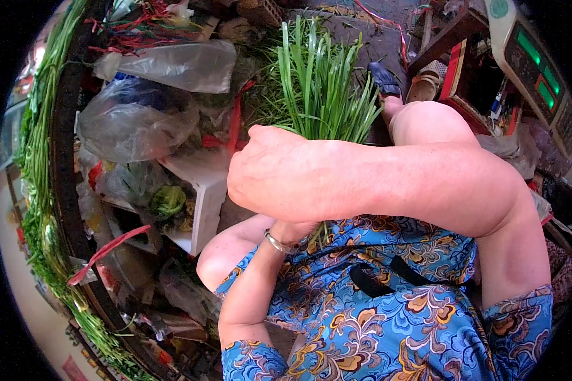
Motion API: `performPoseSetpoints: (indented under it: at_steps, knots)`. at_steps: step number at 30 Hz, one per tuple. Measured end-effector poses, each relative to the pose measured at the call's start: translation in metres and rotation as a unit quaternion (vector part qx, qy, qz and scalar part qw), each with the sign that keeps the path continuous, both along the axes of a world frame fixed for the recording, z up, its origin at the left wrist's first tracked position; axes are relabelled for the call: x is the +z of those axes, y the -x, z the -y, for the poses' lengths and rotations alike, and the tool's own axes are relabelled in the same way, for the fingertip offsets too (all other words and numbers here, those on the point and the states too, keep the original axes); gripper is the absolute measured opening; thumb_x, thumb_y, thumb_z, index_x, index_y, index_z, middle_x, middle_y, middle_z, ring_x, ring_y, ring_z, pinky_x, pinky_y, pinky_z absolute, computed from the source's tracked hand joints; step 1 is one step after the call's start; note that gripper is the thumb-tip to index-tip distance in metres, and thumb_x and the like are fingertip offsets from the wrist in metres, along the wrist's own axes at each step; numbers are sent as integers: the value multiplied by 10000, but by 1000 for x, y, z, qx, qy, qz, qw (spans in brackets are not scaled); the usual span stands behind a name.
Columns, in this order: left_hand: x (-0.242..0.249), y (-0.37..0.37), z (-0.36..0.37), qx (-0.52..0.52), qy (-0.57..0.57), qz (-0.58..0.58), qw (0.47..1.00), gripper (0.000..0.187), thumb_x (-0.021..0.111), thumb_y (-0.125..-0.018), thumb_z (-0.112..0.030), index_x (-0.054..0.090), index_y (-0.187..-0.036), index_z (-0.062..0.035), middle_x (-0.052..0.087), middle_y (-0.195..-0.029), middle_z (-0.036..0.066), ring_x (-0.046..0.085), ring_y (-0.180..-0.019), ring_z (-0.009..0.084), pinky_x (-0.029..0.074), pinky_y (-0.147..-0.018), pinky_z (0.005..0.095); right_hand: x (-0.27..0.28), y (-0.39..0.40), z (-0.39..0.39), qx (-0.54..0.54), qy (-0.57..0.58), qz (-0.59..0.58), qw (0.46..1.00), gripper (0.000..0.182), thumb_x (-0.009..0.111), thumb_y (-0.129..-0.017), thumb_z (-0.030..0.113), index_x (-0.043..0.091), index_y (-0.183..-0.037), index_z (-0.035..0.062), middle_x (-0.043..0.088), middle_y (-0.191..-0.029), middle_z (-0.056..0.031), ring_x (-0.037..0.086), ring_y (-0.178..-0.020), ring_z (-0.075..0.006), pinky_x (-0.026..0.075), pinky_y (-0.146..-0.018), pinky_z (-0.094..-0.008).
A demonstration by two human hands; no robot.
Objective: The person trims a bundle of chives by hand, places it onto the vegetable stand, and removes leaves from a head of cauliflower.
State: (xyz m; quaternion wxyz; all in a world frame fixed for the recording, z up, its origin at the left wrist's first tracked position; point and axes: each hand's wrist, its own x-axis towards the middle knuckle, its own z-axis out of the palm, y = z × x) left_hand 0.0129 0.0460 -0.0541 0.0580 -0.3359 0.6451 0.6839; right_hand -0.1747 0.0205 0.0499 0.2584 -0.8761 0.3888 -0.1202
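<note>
A bundle of long green leaves fans out upward at the middle of the view, above my crossed right forearm. My right hand lies across the lower part of the bundle, its back toward the camera and its fingers curled down out of sight. Beneath it is my left hand, wearing a bracelet at the wrist and mostly covered by the right one. Stem ends poke out beside the left hand, which is closed around them. A red ribbon hangs just left of the leaves.
Plastic bags and a white foam box stand at the left. A ledge with green vegetables curves along the far left. A scale with a lit green display is at the upper right, near a sandal.
</note>
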Motion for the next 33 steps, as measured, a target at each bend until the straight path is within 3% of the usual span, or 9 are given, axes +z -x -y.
performPoseSetpoints:
  at_steps: [2, 9, 11, 12, 14, 18, 24, 30, 33]
  knots:
    - [-1, -1, 0, -11, 5, 5, 1000, 552, 677, -909, -236, 465, -1401, -104, 429, -1468, 77, 373, -1355, 208, 266, -1149, 392, -4, -1, -3, -18, 39, 9, 999, 147, 709, -621, 187, 704, -724, 82, 686, -724, -65, 671, -729, -210, 443, -667, -324]
    - [1, 3, -2, 29, -54, -11, 998, 545, 664, -920, -227, 454, -1405, -97, 435, -1458, 80, 380, -1346, 192, 300, -1133, 386, 5, 1, -1, -18, 10, -2, 1000, 217, 748, -597, 254, 698, -720, 82, 681, -719, -55, 671, -735, -205, 443, -667, -323]
    - [2, 4, -2, 36, -62, -4, 997, 541, 658, -925, -219, 448, -1408, -93, 435, -1455, 81, 384, -1341, 185, 312, -1127, 383, 9, 2, 0, -12, -11, 1, 1000, 263, 770, -564, 222, 731, -749, 40, 710, -765, -108, 704, -769, -248, 552, -662, -377]
    - [2, 4, -2, 39, -65, -2, 997, 540, 656, -927, -217, 446, -1408, -92, 435, -1454, 82, 385, -1339, 182, 316, -1125, 382, 9, 3, 0, -12, -11, 1, 1000, 263, 770, -564, 222, 731, -749, 40, 710, -765, -108, 704, -769, -248, 552, -662, -377]
    - [-4, -1, -2, 35, -78, -9, 996, 547, 650, -931, -216, 433, -1417, -91, 422, -1464, 81, 387, -1338, 181, 313, -1128, 380, 9, 4, -2, 6, -7, -13, 1000, 226, 745, -609, 268, 694, -723, 80, 676, -714, -58, 668, -740, -205, 439, -672, -328]
    - [-9, -5, -3, 47, -112, -49, 991, 571, 643, -936, -225, 403, -1437, -91, 400, -1480, 76, 378, -1346, 182, 305, -1134, 379, -2, -2, -3, -9, 25, 9, 1000, 191, 728, -628, 247, 695, -713, 79, 675, -714, -65, 665, -733, -211, 440, -670, -332]
    - [-4, -7, -2, -13, -7, 7, 1000, 609, 655, -928, -235, 379, -1453, -96, 382, -1495, 78, 355, -1368, 189, 290, -1143, 378, 1, -2, -3, -8, 25, 14, 1000, 193, 731, -644, 236, 700, -727, 65, 680, -727, -78, 672, -743, -215, 461, -674, -336]
    - [-6, -9, -4, 12, -27, -3, 1000, 614, 657, -927, -233, 375, -1455, -98, 373, -1502, 77, 348, -1375, 192, 281, -1147, 377, 3, -1, -4, -3, 21, 12, 1000, 195, 734, -659, 225, 705, -740, 50, 685, -740, -92, 680, -753, -219, 483, -677, -340]
    - [-6, -8, -6, 53, -97, -11, 994, 614, 653, -929, -237, 372, -1457, -103, 360, -1511, 80, 340, -1381, 192, 279, -1149, 379, 4, -1, -4, -2, 22, 17, 1000, 196, 735, -667, 220, 707, -747, 43, 687, -746, -99, 683, -759, -221, 493, -678, -342]
